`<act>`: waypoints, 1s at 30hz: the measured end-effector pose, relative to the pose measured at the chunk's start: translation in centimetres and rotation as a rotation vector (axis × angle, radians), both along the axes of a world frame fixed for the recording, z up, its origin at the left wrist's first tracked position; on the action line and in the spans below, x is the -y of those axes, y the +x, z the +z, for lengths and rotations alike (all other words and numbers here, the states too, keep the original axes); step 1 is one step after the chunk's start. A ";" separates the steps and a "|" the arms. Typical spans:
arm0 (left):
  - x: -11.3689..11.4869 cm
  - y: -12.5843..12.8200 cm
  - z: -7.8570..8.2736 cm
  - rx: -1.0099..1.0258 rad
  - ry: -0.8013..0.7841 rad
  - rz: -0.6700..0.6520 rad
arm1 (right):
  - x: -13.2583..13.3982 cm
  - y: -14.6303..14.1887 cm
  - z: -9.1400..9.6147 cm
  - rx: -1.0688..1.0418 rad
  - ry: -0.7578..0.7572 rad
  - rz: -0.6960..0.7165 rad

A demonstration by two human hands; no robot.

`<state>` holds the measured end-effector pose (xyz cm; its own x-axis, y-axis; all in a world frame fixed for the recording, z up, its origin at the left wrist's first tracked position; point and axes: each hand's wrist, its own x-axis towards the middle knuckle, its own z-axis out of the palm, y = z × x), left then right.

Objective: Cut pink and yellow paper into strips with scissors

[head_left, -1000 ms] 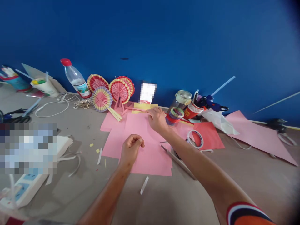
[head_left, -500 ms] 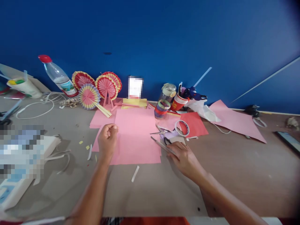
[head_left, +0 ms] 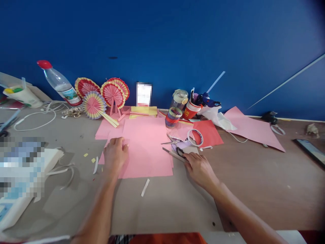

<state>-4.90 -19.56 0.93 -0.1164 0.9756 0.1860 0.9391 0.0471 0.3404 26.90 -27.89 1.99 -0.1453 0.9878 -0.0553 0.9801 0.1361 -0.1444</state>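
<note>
A stack of pink paper sheets (head_left: 148, 150) lies on the table in front of me. My left hand (head_left: 115, 152) rests palm down on the left side of the paper, thumb apart from the fingers, holding nothing visible. At the right edge, my right hand (head_left: 199, 167) is closed around the rear end of a utility knife (head_left: 175, 155). Its dark blade tip points left over the paper. Just beyond it lie scissors (head_left: 179, 151) with black handles, partly covered by the knife and fingers. A tape roll (head_left: 195, 130) sits behind my right hand.
Folded paper fans (head_left: 114, 95), a tilted bottle (head_left: 61, 84) and a blurred bright screen (head_left: 144, 95) stand at the back. A jar (head_left: 173, 117) and red paper cups (head_left: 191, 110) are right of centre. A power strip (head_left: 27, 183) lies left, a phone (head_left: 310, 151) far right.
My left hand has turned from a loose curl above the paper to palm down on it. My right hand has lowered the knife beside the scissors. The view has shifted slightly.
</note>
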 end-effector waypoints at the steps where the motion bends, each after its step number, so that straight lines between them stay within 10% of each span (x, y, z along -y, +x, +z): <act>1: 0.0 0.0 0.0 -0.020 -0.019 -0.009 | -0.1 0.0 0.0 0.007 0.001 0.001; 11: -0.2 -0.2 -0.7 0.157 -0.008 -0.030 | -1.9 0.5 0.2 0.051 0.048 0.005; 23: -0.4 -4.0 3.3 1.454 0.034 0.280 | -1.8 2.0 -0.1 0.049 0.051 -0.084; 30: -1.2 -4.7 3.5 1.729 0.017 0.437 | -1.4 1.8 0.4 0.064 -0.015 -0.078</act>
